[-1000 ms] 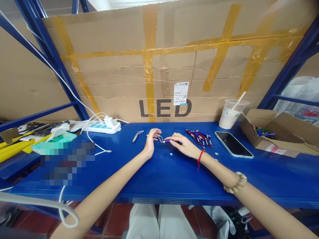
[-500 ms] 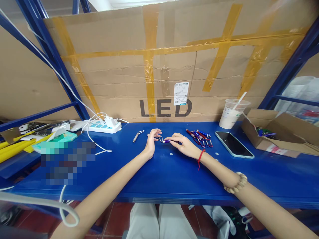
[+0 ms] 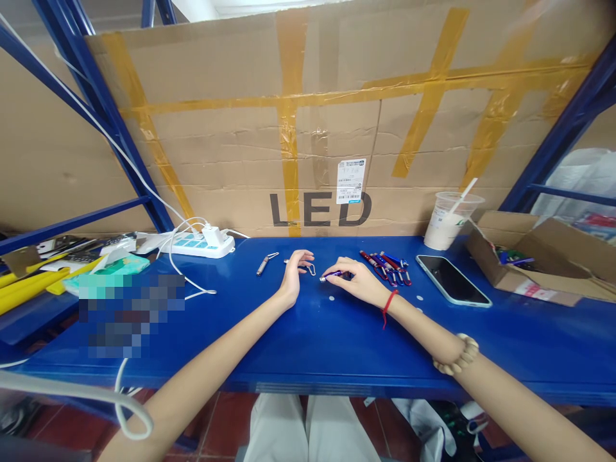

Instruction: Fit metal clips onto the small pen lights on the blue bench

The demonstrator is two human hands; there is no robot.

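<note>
My right hand (image 3: 353, 276) pinches a small purple keychain flashlight (image 3: 333, 276), its silver end pointing left. Opposite it, my left hand (image 3: 292, 274) rests on its edge with fingers apart and gently curved, palm toward the flashlight. Partly hidden by the left hand is a silver keychain flashlight; its carabiner clip (image 3: 312, 269) shows right of the fingers. I cannot tell if the left hand touches it. Another silver flashlight (image 3: 263, 264) with a clip lies farther left. Right of my right hand is a pile of red, purple and blue flashlights (image 3: 385, 266).
A phone (image 3: 453, 280), a drink cup (image 3: 445, 221) with a straw and an open cardboard box (image 3: 534, 269) stand to the right. A white power strip (image 3: 197, 244) with cables lies left, near yellow-handled items (image 3: 33, 292). A large cardboard panel (image 3: 231, 147) backs the blue table (image 3: 289, 346).
My right hand has drawn the purple flashlight's silver end back from the carabiner clip by my left hand and tilted it slightly. The left hand has hardly moved.
</note>
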